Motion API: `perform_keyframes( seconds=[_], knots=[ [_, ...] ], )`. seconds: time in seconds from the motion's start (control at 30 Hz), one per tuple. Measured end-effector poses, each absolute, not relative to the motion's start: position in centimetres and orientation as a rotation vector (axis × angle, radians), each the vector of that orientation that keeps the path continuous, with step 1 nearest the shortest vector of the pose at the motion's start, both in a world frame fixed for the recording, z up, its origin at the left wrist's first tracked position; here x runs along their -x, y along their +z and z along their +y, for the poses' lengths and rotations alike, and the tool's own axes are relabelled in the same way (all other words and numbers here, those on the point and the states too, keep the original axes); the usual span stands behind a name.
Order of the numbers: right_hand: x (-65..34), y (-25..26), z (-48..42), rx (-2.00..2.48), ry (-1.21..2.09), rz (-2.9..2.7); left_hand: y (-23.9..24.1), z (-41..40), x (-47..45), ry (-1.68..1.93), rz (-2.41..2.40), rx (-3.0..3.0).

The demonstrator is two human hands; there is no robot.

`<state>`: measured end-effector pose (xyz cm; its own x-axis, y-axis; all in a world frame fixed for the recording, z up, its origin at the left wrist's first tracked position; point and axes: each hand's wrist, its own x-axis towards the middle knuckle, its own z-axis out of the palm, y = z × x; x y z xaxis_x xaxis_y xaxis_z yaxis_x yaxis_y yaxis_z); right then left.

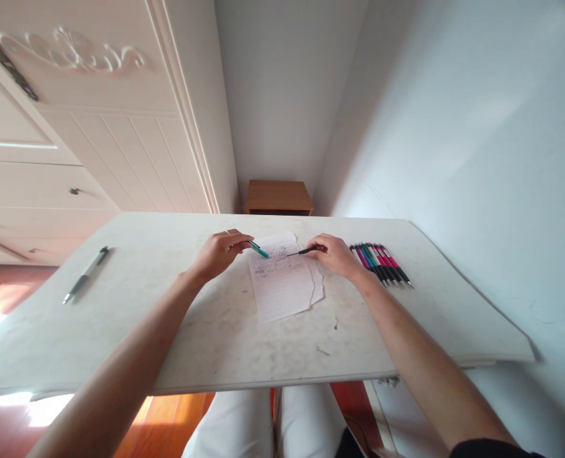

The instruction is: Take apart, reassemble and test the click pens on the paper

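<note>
A torn sheet of lined paper (285, 283) with scribbles on its upper part lies in the middle of the white table (216, 331). My left hand (219, 252) is closed on a green pen barrel (259, 249), its tip pointing right over the paper. My right hand (333, 253) pinches a thin black pen refill (301, 252) that points left toward the green barrel. The two parts are a little apart above the sheet.
A row of several pens (380, 262), pink, teal and black, lies right of my right hand. A single silver-black pen (86, 274) lies at the table's left. White cupboards stand left, a wooden stand (279, 197) behind, a wall at right.
</note>
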<state>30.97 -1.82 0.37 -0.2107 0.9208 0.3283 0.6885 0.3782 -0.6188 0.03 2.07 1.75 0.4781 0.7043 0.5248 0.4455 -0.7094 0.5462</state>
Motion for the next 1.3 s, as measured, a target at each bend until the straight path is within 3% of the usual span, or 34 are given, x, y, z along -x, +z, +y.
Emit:
perform_keyframes(
  seconds=[0.37,0.83,1.3],
  knots=[
    [-31.1,0.3,-1.8,1.383,0.451,-1.979,2.4,2.2,1.1,1.067,1.047,-2.346],
    [-31.4,0.7,-1.8,1.36,0.464,-1.925,1.6,3.7,2.9,0.696,1.239,-2.425],
    [-32.1,1.0,-1.9,1.396,0.471,-1.964,1.3,4.0,3.3,0.681,1.281,-2.495]
  ],
)
